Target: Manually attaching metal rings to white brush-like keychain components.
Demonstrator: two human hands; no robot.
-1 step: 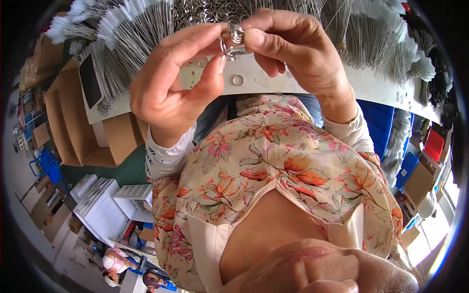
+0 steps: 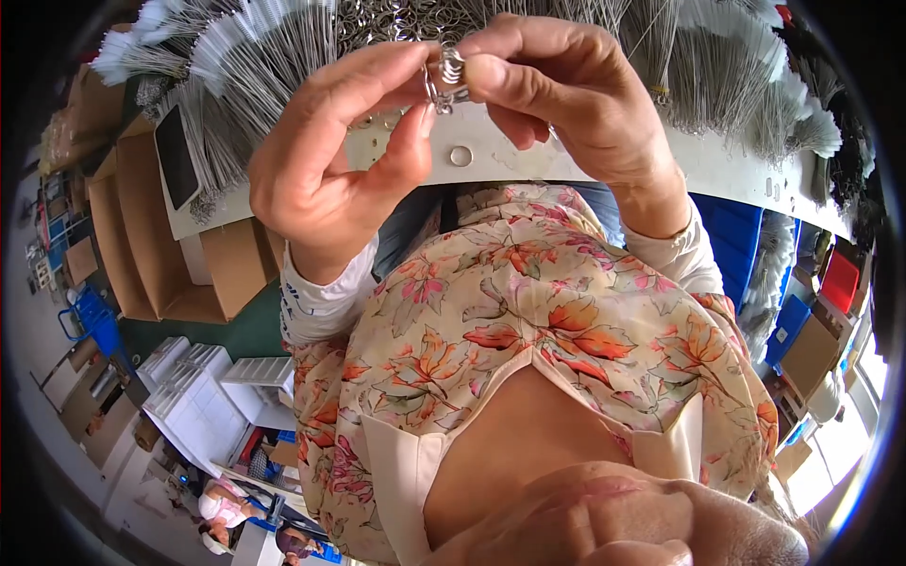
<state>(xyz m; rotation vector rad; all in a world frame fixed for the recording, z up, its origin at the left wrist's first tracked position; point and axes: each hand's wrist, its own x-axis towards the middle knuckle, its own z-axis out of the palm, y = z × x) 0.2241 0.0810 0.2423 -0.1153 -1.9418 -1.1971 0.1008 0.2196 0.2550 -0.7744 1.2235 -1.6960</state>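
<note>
Above the near edge of the white table (image 2: 528,168), my two hands meet over a small cluster of metal. My left hand (image 2: 321,160) pinches a thin metal ring (image 2: 429,87) edge-on between thumb and fingertips. Shiny wire loops (image 2: 452,68), stacked side by side, sit against that ring. My right hand (image 2: 576,99) grips these loops between thumb and forefinger, its other fingers curled below. Whether the loops are threaded on the ring cannot be made out. Below the hands, a single loose metal ring (image 2: 461,164) lies on the table.
Bundles of thin wires with pale bristle ends (image 2: 250,66) line the table's left, with more bundles (image 2: 727,80) on the right. Between them lies a heap of metal rings (image 2: 382,21). A dark phone (image 2: 176,156) rests at the left edge, beside open cardboard boxes (image 2: 142,226).
The wire loops and my right fingertips have shifted slightly left, toward the ring. My left hand has barely moved.
</note>
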